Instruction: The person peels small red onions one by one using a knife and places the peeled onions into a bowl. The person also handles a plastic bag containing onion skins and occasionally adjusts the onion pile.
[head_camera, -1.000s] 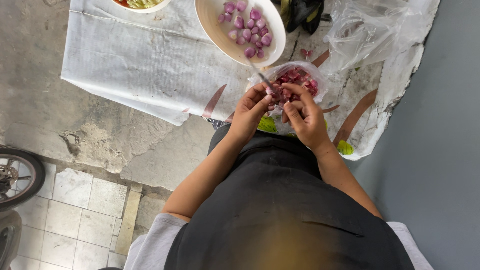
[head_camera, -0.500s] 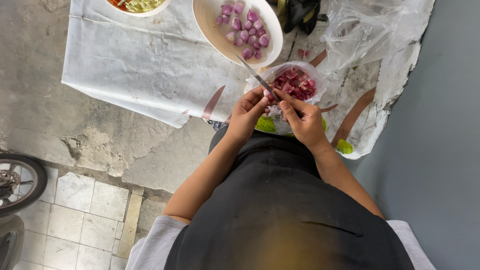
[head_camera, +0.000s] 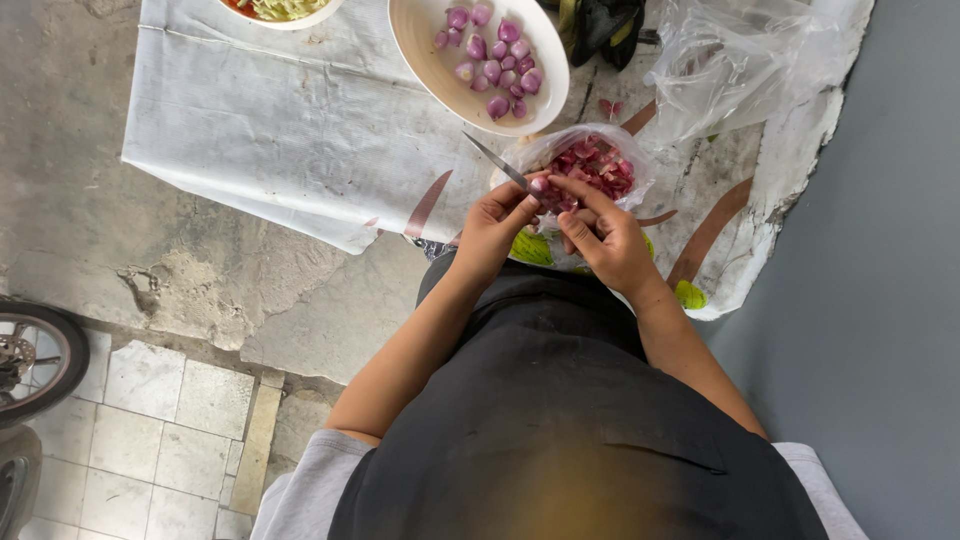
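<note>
My left hand (head_camera: 497, 222) grips a small knife (head_camera: 494, 160) whose blade points up and to the left. My right hand (head_camera: 603, 235) is right next to it, its fingers pinching a small purple shallot (head_camera: 541, 185) that both hands touch. Directly beyond the hands sits an open clear plastic bag (head_camera: 628, 160) holding reddish shallot peels and pieces (head_camera: 590, 160). Further out stands a cream oval bowl (head_camera: 440, 75) with several peeled shallots (head_camera: 495, 60) in it.
A white cloth (head_camera: 280, 130) covers the concrete floor under the bowls. A second bowl (head_camera: 282, 12) of food is cut off at the top edge. An empty clear plastic bag (head_camera: 740, 60) lies top right beside a grey wall (head_camera: 890, 270). A wheel (head_camera: 35, 360) stands at left.
Both hands stay together over the bag of peels. The knife blade has shifted slightly left and lower against the bowl, and the fingers have turned the shallot.
</note>
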